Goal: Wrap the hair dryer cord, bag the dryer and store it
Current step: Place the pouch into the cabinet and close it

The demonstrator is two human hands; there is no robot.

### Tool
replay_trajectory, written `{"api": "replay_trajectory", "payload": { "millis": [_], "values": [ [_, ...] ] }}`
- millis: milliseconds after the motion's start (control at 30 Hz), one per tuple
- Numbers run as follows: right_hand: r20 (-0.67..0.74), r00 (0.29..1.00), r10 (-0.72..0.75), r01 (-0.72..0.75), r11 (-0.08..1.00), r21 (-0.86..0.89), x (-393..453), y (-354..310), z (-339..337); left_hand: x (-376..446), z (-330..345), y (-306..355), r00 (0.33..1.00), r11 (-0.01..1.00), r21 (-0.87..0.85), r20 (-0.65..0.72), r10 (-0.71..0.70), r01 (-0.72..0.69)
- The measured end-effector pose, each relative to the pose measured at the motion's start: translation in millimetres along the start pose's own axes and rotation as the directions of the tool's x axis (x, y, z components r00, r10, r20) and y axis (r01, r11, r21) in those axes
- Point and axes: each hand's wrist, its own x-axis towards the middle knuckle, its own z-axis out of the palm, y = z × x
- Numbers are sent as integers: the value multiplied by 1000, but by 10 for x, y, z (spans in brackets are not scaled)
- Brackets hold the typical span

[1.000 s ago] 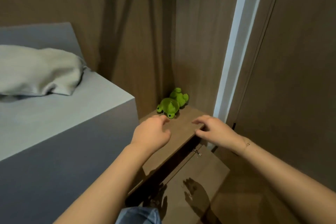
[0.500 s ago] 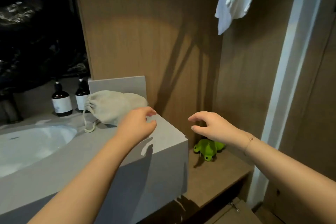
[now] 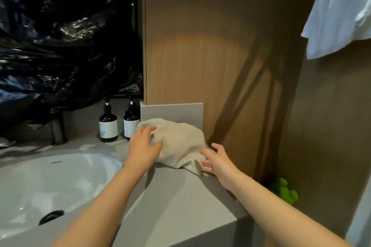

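From the head view, both hands have come up from the low wooden shelf and now reach the beige cloth bag point(image 3: 178, 142), which lies bulging on the grey counter point(image 3: 180, 202) against the short grey backsplash panel point(image 3: 172, 111). The dryer itself is not visible; I judge it is already inside that bag, so wrapping and bagging look done and only storing is left.

The left hand point(image 3: 143, 146) rests on the bag's left end, fingers spread and fairly straight, not yet curled round the cloth. The right hand point(image 3: 215, 159) arrives at the bag's right lower edge, fingers apart and loosely bent; whether they pinch the fabric I cannot tell. A lift with both hands looks imminent.

Left of the bag stand two dark pump bottles point(image 3: 108, 126), and further left the white basin point(image 3: 50, 182) is sunk into the same counter, with a dark tap behind it. Black plastic sheeting point(image 3: 66, 36) hangs above the bottles. Behind the bag rises a wood panel wall. Right of the bag and lower down sits a green plush toy point(image 3: 285, 190); above it hangs a white garment point(image 3: 339, 10).
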Motion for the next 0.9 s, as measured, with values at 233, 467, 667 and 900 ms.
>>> {"api": "replay_trajectory", "payload": {
  "millis": [233, 467, 667, 900],
  "values": [
    [-135, 989, -58, 64, 997, 46, 593, 183, 225, 212, 277, -491, 987, 988, 78, 77, -140, 134],
    [-259, 941, -216, 185, 973, -138, 999, 166, 200, 150, 225, -325, 996, 995, 75, 60, 66, -71],
    [-324, 923, -209, 207, 977, -42, 976, 162, 96, -28, 23, 25, 942, 940, 94, 117, 316, -327],
    [-540, 787, -298, 230, 954, -192, 588, 249, -33, 210, -102, -30, 982, 833, -537, -34, -184, 138]
  ]
}}
